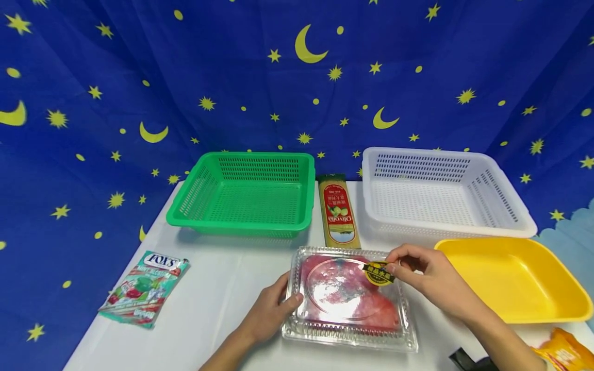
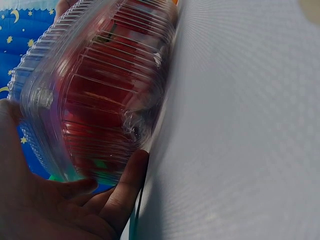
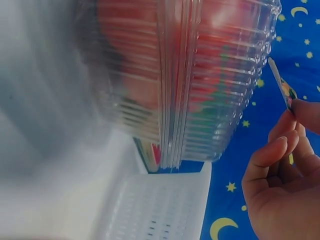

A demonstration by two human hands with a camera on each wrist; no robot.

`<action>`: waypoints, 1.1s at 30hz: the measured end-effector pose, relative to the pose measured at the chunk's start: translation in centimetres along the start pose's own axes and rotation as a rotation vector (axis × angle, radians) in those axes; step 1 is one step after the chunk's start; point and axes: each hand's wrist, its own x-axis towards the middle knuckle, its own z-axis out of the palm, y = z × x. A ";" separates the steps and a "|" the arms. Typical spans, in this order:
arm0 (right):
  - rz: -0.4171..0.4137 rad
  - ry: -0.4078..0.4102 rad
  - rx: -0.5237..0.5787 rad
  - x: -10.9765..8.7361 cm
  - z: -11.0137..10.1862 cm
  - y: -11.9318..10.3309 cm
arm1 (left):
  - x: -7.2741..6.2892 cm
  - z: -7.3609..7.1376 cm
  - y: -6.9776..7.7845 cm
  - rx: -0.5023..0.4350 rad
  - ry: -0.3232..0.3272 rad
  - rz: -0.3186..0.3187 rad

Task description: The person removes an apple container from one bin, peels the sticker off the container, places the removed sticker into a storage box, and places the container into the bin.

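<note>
A clear plastic clamshell box (image 1: pixel 348 299) with red contents sits at the front middle of the table. My left hand (image 1: pixel 269 314) grips its left side, thumb on the lid; in the left wrist view, the fingers (image 2: pixel 127 190) reach low along the box's side. Between thumb and fingertips, my right hand (image 1: pixel 429 278) pinches a black and yellow sticker (image 1: pixel 378 273) over the lid's right part. Seen from the right wrist, that sticker (image 3: pixel 281 85) stands at an angle beside the lid; whether its far end touches the plastic I cannot tell.
Behind the box lies a spaghetti pack (image 1: pixel 337 211), between a green basket (image 1: pixel 301 221) and a white basket (image 1: pixel 445 226). A yellow basin (image 1: pixel 515 278) stands at right, near an orange packet (image 1: pixel 568 350) and a black object (image 1: pixel 466 360). A FOX'S candy bag (image 1: pixel 146 288) lies at left.
</note>
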 end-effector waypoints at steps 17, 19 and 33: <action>0.075 0.012 -0.069 -0.8 -2.5 1.5 | -0.4 0.0 0.3 0.035 0.023 -0.014; 0.080 0.003 -0.080 -0.9 -2.8 1.7 | -0.4 0.0 0.3 0.037 0.027 -0.011; 0.133 -0.063 -0.105 -0.2 -8.1 4.5 | 0.0 0.1 0.2 0.039 0.032 0.029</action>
